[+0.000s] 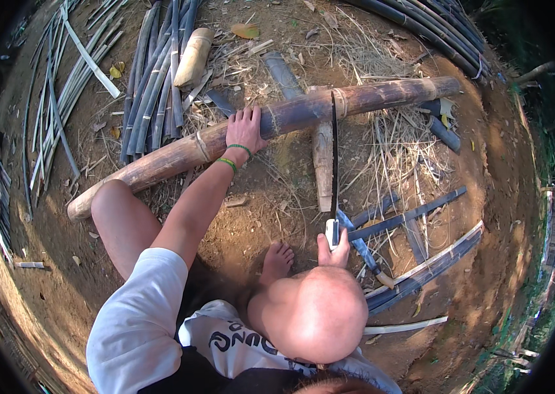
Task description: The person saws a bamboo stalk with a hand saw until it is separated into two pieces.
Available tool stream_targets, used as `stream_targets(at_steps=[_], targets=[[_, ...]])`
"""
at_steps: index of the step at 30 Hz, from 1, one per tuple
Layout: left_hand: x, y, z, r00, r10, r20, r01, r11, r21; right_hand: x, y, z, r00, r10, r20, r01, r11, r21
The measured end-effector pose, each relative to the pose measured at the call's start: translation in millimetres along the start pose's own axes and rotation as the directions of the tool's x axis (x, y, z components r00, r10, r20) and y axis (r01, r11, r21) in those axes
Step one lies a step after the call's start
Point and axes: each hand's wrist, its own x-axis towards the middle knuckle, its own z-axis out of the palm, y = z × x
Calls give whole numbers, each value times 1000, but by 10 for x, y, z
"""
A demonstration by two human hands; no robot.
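A thick brown bamboo pole (297,113) lies slantwise across the ground ahead of me, its right end farther off. My left hand (244,130) is closed over the pole left of its middle, fingers pressed over the top. In my right hand (335,255) is the pale handle of a hand saw (334,171). The narrow dark blade points away from me and crosses the pole just beside a node, right of the middle. A wooden piece (323,164) reaches from beneath the pole toward me, alongside the blade. My bent left knee (114,197) touches the pole's near end.
Split bamboo strips (74,85) and dark poles (159,79) lie at the far left, beside a short bamboo section (194,59). More dark poles (428,29) are stacked far right. Split pieces (422,269) and a wooden-handled tool (384,281) lie right of my right hand.
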Motion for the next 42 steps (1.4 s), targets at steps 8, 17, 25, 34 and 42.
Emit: stream_targets(at_steps=[8,17,25,34,42], targets=[[-308,-104,110,991,76,-110,-78,997,-13,-108,-106,-35,989,-29,142,50,988,-149],[312,-150,-473,938,-93,335,97,995,6,370,-223,393,969,-106,224,138,982,-130],[342,-215,-248,983,-54,176,54,999,6,959,-403,908,949,-125,290,165,979,-118],[413,-280,-267,986,-18,165,25,999,-40,1171,-320,1222,961,-114,253,164,969,-186],[454,-314,-266,978,-29,208,42,998,-55,913,-214,1104,962,-113,248,177,952,-251]])
